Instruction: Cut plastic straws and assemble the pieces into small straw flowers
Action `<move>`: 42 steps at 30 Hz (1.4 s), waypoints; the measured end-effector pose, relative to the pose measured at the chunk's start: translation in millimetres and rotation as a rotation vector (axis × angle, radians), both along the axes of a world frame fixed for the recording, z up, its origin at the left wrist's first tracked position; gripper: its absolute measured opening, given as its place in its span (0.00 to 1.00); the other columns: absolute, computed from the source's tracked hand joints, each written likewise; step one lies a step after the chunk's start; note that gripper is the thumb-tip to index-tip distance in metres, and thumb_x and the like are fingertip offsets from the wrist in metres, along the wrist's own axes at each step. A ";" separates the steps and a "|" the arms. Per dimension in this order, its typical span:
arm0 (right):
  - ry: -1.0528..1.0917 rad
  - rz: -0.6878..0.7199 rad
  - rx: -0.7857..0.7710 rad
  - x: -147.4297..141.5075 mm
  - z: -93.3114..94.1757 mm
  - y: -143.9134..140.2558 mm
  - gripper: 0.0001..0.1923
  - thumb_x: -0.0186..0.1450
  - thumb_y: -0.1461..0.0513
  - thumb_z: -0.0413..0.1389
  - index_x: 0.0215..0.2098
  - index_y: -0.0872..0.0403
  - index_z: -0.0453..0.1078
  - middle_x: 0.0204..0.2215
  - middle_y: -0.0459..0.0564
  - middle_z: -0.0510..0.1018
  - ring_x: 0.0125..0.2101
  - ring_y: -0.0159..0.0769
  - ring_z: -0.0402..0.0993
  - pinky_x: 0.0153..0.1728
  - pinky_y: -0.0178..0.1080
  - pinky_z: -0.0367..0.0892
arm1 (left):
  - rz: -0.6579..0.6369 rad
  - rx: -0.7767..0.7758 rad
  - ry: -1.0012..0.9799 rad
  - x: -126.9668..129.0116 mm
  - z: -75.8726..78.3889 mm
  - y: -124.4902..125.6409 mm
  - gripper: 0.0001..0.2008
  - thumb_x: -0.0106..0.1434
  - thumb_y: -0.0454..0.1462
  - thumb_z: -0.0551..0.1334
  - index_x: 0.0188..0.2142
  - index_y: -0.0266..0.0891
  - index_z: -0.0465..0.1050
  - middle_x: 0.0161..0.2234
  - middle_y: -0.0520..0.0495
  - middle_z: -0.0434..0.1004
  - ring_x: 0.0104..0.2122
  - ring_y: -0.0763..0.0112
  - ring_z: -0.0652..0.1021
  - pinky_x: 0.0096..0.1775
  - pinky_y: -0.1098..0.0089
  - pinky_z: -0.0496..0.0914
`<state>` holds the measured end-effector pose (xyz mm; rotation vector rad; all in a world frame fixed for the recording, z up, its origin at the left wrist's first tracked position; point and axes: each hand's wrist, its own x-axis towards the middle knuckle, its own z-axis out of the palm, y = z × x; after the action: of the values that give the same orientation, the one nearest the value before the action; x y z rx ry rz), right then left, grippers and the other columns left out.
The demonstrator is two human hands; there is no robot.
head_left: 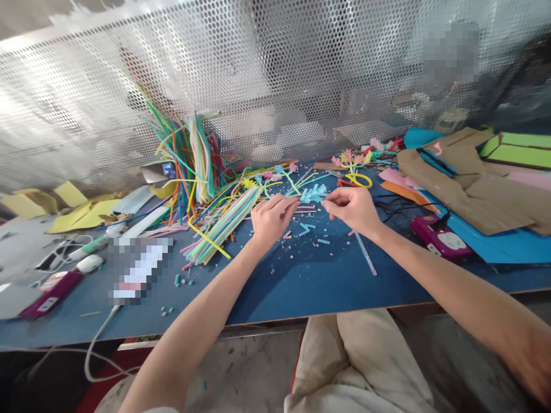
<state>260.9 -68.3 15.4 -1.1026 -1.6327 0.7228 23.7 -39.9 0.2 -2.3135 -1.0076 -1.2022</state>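
Between my two hands is a light-blue fringed strip with many small cut tips, above the blue tabletop. My left hand pinches its left end. At the strip's right end, the fingers of my right hand are closed on its tip. Small light-blue cut pieces and coloured scraps lie below my hands. Just behind the strip are finished-looking sprays with pink, yellow and blue fringed ends. A clear tube lies near my right wrist.
Bundles of coloured thin sticks lie and stand at the left. Yellow-handled scissors rest behind my right hand. A purple power strip and brown paper are at the right. A phone with a cable lies left; perforated metal stands behind.
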 end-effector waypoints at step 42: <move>0.072 -0.010 -0.120 2.0 1.5 6.0 0.08 0.58 0.58 0.62 0.25 0.55 0.74 0.15 0.45 0.72 0.17 0.28 0.65 0.21 0.35 0.57 | -0.023 0.087 0.107 -5.6 -1.4 2.9 0.09 0.68 0.39 0.64 0.46 0.47 0.80 0.35 0.51 0.83 0.33 0.72 0.80 0.37 0.69 0.68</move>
<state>262.9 -62.3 16.8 -1.1556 -1.5384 0.8533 18.2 -37.0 -1.3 -2.3006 -0.8769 -1.0955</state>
